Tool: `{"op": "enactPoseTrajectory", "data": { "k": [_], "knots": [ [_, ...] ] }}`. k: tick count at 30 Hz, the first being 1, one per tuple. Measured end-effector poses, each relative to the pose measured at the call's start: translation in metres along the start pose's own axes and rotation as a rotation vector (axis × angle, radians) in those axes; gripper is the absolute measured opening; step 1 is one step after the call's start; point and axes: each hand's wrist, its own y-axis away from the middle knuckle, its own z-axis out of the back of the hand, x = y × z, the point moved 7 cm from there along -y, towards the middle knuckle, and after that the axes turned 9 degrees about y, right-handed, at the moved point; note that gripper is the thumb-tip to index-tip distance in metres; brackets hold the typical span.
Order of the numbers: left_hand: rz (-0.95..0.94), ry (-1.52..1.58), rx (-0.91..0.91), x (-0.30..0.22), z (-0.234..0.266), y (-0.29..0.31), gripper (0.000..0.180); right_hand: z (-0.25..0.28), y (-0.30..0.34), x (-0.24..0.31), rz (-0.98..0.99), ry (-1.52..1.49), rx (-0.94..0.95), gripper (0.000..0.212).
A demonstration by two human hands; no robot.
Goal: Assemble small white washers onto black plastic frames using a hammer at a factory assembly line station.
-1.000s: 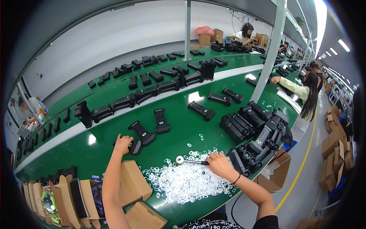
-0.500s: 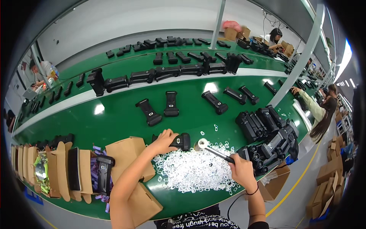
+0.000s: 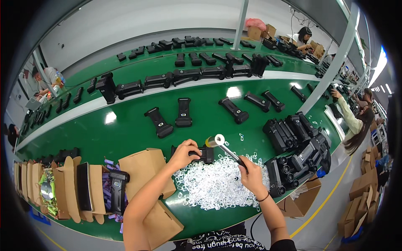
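Observation:
My right hand point(image 3: 252, 175) is wrapped round the handle of a hammer point(image 3: 217, 140) with a metal shaft and a round head, yellowish at one end. The head is over the right end of a black plastic housing point(image 3: 206, 154) lying on the green bench. My left hand point(image 3: 186, 154) grips this housing with curled fingers and covers its middle; whether a small piece is under the fingertips I cannot make out. Just in front of the housing is a wide pile of small clear plastic frames point(image 3: 222, 184), a few lying loose around it.
Similar black housings point(image 3: 183, 112) lie farther back, with a stacked heap point(image 3: 289, 167) at right. Open cardboard boxes point(image 3: 144, 169) stand at left, some with purple or green parts. A metal post point(image 3: 326, 67) rises at right. Other people work beyond.
The hammer has risen and shifted slightly left, over the housing's end, as my right hand moved up and left. My left hand's fingers have curled more on the housing.

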Motion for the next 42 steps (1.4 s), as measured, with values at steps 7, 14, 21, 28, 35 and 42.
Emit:
{"op": "enactPoseTrajectory", "data": {
  "k": [7, 14, 21, 28, 35, 42],
  "knots": [
    [-0.100, -0.065, -0.052, -0.002, -0.007, -0.001, 0.011, -0.023, -0.014, -0.021, 0.010, 0.088, -0.037, 0.030],
    [-0.024, -0.137, -0.062, -0.015, -0.007, 0.007, 0.014, -0.027, -0.011, -0.035, -0.054, 0.055, 0.018, 0.025],
    [-0.027, -0.201, -0.061, -0.011, -0.015, -0.002, 0.010, -0.019, -0.001, -0.047, -0.058, 0.030, -0.051, 0.025],
    [-0.067, 0.294, 0.185, -0.027, 0.021, -0.013, 0.015, -0.011, -0.008, -0.042, -0.057, 0.046, -0.076, 0.026],
    [0.011, -0.396, 0.255, -0.004, -0.013, -0.005, 0.067, -0.003, -0.008, -0.044, -0.062, 0.045, -0.118, 0.027],
    [-0.025, -0.458, 0.066, 0.041, 0.029, -0.078, 0.053, 0.003, -0.010, -0.049, -0.065, 0.004, -0.166, 0.026]
  ]
}}
